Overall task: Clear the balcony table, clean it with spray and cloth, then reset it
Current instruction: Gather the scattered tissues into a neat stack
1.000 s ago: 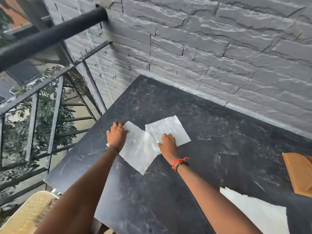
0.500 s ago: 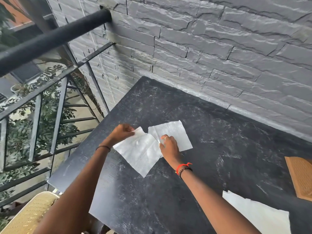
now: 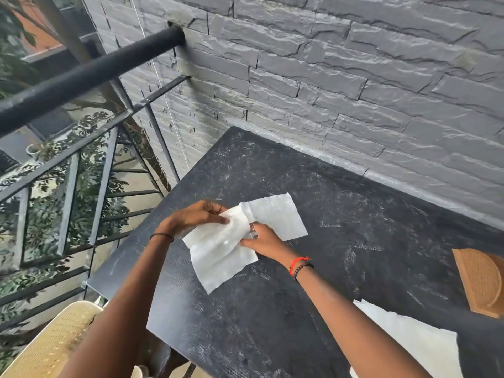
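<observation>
Two white paper napkins lie on the scuffed black table [image 3: 341, 241]. My left hand [image 3: 199, 216] pinches the far corner of the nearer napkin [image 3: 218, 252] and lifts it off the tabletop. My right hand [image 3: 261, 238] presses down where this napkin overlaps the farther napkin [image 3: 278, 216], which lies flat. I cannot see a spray bottle or a cloth.
Another white paper sheet [image 3: 409, 342] lies at the table's near right edge. A wooden board [image 3: 480, 282] sits at the right. A grey stone wall [image 3: 354, 91] backs the table. A black railing [image 3: 81, 77] runs on the left, with a woven chair [image 3: 51, 345] below.
My left hand went from lying flat on the nearer napkin to pinching its far corner and raising it. The right hand stayed pressed at the overlap. The camera view shifted slightly.
</observation>
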The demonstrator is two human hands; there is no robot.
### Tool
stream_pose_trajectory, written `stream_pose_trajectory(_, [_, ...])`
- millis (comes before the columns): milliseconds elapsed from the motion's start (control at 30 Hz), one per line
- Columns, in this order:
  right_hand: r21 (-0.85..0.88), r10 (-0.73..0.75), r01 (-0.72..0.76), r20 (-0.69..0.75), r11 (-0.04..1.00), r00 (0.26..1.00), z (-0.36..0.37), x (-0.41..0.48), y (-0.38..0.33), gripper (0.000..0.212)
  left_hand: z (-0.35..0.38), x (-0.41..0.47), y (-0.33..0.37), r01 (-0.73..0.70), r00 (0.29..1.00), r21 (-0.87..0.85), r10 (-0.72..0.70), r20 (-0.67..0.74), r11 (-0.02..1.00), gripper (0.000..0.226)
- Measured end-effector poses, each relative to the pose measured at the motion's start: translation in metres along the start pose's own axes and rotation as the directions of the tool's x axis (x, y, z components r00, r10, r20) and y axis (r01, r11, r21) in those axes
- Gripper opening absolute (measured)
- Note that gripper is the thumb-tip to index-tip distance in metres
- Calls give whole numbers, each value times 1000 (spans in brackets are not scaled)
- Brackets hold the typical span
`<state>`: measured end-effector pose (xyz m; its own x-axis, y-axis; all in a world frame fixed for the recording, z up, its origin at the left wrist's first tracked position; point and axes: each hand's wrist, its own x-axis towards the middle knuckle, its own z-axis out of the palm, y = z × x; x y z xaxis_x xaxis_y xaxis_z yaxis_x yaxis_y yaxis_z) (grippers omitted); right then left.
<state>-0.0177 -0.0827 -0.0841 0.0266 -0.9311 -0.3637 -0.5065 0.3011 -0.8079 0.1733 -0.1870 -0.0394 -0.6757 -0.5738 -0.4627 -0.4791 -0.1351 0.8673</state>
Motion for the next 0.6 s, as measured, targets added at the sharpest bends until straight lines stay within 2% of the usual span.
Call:
stream_pose_trajectory(67, [262, 26, -53, 105, 963, 994, -5, -19, 1, 18, 8, -6, 3, 0, 1000, -104, 2, 18, 995, 25])
stream_pose_trajectory(133, [398, 35, -88, 140, 913, 990, -10, -36, 11, 25, 18, -10, 8, -8, 1000, -165, 11, 17, 986, 26])
stream_pose_trajectory(200, [485, 39, -103, 140, 869, 989, -16, -54, 25, 32, 31, -14, 14, -33, 999, -213, 35, 3, 977, 26])
stream_pose_trajectory(267, [539, 37, -115, 154, 835, 987, -25, -74, 41, 26, 45, -14, 18, -56, 998, -249, 52, -22, 967, 30])
stream_pose_trajectory(367, [592, 72, -185, 209, 784, 975, -43, -107, 71, 32, 69, -10, 23, -29, 999, -323, 14, -50, 946, 32])
stream_pose_trajectory(433, [636, 147, -210, 150, 743, 978, -55, -130, 95, 42, 91, -8, 26, -11, 999, -347, -4, -43, 938, 24])
stream_pose_trajectory(500, [741, 273, -215, 44, 636, 961, -69, -156, 118, 55, 118, -4, 27, -5, 1000, -339, 3, -6, 941, 17])
stream_pose_trajectory(567, [839, 317, -167, -7, 518, 949, -81, -179, 134, 50, 144, 1, 25, 1, 999, -350, 11, 34, 937, 20])
stream_pose_trajectory(600, [867, 324, -126, -43, 482, 945, -88, -193, 141, 40, 158, 4, 25, 8, 999, -353, 12, 53, 936, 24])
